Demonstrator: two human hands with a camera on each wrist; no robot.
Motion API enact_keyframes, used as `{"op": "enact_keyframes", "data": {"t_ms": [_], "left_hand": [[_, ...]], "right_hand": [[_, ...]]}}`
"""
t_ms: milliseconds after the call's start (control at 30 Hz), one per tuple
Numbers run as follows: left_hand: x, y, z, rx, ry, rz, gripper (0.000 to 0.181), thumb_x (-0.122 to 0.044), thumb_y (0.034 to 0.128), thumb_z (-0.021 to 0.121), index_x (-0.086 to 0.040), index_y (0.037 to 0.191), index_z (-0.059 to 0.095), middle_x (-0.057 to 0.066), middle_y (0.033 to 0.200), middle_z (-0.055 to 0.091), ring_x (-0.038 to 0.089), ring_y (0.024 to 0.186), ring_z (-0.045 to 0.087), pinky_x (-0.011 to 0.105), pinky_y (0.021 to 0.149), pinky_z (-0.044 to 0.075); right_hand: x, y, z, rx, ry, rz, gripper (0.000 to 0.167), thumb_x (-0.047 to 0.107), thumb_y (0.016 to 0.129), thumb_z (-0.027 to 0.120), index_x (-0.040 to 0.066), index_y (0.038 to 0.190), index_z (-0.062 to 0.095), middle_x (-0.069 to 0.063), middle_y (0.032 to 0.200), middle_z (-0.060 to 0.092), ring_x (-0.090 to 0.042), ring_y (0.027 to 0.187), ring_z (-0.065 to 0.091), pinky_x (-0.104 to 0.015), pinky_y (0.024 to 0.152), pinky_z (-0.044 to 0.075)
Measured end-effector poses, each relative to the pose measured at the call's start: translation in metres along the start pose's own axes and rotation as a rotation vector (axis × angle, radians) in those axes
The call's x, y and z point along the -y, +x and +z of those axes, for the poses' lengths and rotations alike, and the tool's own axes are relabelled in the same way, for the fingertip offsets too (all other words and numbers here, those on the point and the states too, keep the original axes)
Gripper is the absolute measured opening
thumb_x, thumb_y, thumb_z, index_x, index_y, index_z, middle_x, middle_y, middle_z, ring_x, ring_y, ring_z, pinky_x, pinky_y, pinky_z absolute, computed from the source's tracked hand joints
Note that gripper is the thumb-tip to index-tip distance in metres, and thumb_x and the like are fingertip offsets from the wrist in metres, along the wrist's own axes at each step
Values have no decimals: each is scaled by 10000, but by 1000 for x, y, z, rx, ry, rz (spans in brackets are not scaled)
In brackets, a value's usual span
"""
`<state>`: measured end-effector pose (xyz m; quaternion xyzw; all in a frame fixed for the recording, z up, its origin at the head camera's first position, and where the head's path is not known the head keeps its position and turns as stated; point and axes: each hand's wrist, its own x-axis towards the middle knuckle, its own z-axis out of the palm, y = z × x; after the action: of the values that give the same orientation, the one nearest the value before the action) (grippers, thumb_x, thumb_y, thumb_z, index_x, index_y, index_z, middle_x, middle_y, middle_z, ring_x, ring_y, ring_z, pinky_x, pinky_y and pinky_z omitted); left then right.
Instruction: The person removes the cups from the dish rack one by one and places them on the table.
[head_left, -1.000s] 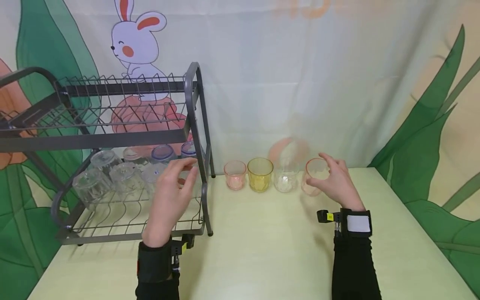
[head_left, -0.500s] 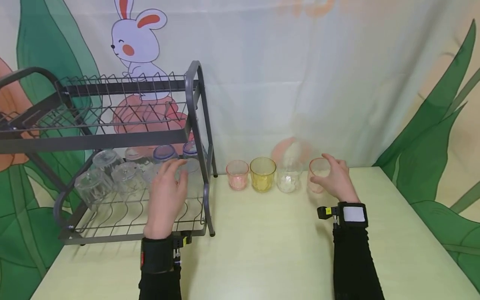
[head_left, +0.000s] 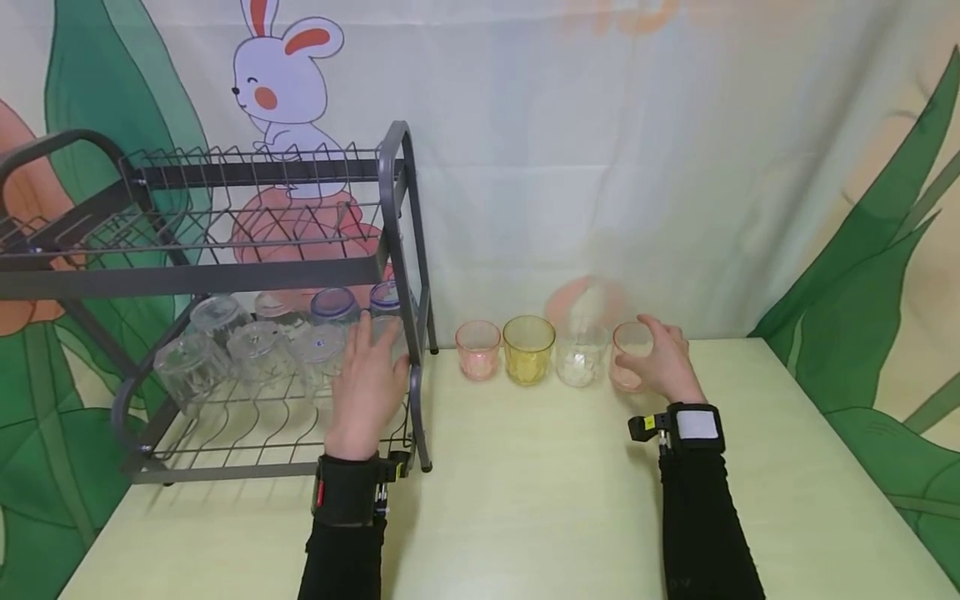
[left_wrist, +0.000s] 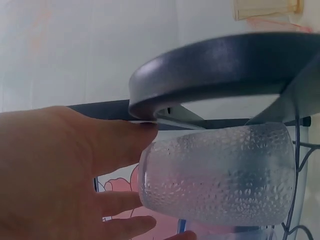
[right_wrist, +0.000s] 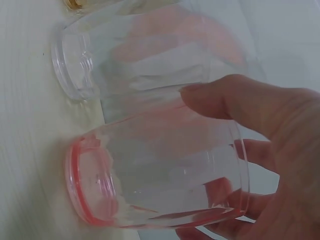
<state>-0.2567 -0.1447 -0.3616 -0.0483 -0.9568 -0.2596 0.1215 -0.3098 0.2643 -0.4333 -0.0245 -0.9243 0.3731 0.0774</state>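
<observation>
In the head view my left hand (head_left: 369, 387) reaches in at the right end of the rack's lower shelf, fingers extended. In the left wrist view, its thumb and fingers are at the base of an upturned clear textured glass (left_wrist: 220, 175); firm contact cannot be made out. My right hand (head_left: 666, 362) holds a pink-tinted glass (right_wrist: 160, 175) that stands upright on the table, thumb on the near side and fingers curling round the far side. Beside it in a row stand a clear glass (head_left: 580, 360), a yellow glass (head_left: 528, 354) and a pink glass (head_left: 477, 354).
A dark two-tier dish rack (head_left: 195, 279) stands at the left. Its lower shelf carries several upturned glasses (head_left: 258, 354), two with blue rims. A printed cloth (head_left: 510, 167) hangs behind the table (head_left: 525, 483).
My left hand has shifted right, and its fingers have spread forward near the rack's right post. My right hand has moved slightly left, with the pink-tinted glass now closer to the clear one.
</observation>
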Motion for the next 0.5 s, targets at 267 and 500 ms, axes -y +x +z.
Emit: {"op": "enact_keyframes", "data": {"t_ms": [267,500], "left_hand": [[2,3,-5,58,34,-23,531,-233,1007,551,-134,1505,394,235,1583,156,453,1424,178,756,911,349],[4,8,-11,10,91,49,548,-179,955,641,-81,1458,449,280,1498,312,478,1315,364,674,892,432]], "right_hand": [[4,5,6,3,27,-9,806,256,876,719,57,1527,287,-304,1501,189,-483,1360,207,-676,1006,326],[4,7,10,40,35,-11,852,326,892,705,87,1554,226,-299,1533,108,-506,1370,160,-703,995,312]]}}
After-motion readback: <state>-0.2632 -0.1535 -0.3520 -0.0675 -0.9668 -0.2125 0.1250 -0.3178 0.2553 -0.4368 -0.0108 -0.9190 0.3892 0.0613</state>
